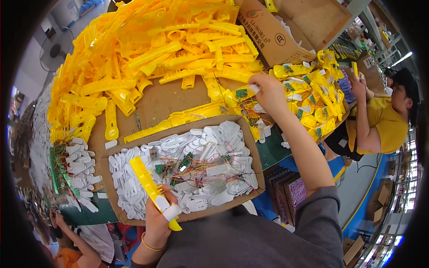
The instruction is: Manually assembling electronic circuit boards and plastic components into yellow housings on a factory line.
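Observation:
My left hand (pixel 157 223) is closed around a long yellow plastic housing half (pixel 144 174), held tilted over the near left side of a cardboard box. A white oval plastic piece (pixel 161 203) lies against the housing by my thumb, which has a white wrap on it. My right hand (pixel 270 93) reaches far forward, fingers pinched together, with something white at the fingertips. Right beside them is a small green circuit board (pixel 241 93) with thin wires, on a yellow housing. Whether the fingers grip the board or its wires is hidden.
The cardboard box (pixel 183 126) holds white plastic pieces and wired boards. Behind it rises a large heap of yellow housings (pixel 156 49). To the right lie yellow housings with boards (pixel 313 96). A printed carton (pixel 272 38) stands beyond. A co-worker (pixel 384 114) works at right.

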Demonstrator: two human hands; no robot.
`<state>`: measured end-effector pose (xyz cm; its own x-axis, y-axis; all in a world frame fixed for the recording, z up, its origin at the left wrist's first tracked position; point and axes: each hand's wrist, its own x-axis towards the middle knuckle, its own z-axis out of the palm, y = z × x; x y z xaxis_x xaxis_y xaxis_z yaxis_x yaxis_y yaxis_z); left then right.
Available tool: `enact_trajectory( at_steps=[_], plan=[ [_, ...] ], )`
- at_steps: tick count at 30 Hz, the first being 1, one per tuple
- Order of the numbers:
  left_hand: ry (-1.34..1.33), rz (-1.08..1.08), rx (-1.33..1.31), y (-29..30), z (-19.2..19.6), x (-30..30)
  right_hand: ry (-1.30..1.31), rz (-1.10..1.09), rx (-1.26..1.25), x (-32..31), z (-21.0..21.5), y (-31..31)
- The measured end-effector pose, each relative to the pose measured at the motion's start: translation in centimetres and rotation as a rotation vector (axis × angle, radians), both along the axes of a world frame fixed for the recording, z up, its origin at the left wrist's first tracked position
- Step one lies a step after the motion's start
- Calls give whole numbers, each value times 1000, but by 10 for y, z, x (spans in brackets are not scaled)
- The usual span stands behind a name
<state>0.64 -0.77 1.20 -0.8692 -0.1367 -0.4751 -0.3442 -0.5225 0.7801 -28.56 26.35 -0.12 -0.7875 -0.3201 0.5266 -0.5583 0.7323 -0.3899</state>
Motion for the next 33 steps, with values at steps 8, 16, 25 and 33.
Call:
enact_trajectory(
  at_steps=[8, 16, 25, 33],
  plan=[
    [14, -32, 23, 0, 1, 5, 124, 124, 470, -15, -28, 6],
    [-2, 18, 132, -5, -10, 0, -721, 79, 134, 27, -4, 12],
    [-19, -52, 277, 9, -4, -8, -845, 190, -193, 12, -9, 19],
    [-7, -49, 354, 5, -12, -3, -729, 169, -774, 40, 101, -1]
  ],
)
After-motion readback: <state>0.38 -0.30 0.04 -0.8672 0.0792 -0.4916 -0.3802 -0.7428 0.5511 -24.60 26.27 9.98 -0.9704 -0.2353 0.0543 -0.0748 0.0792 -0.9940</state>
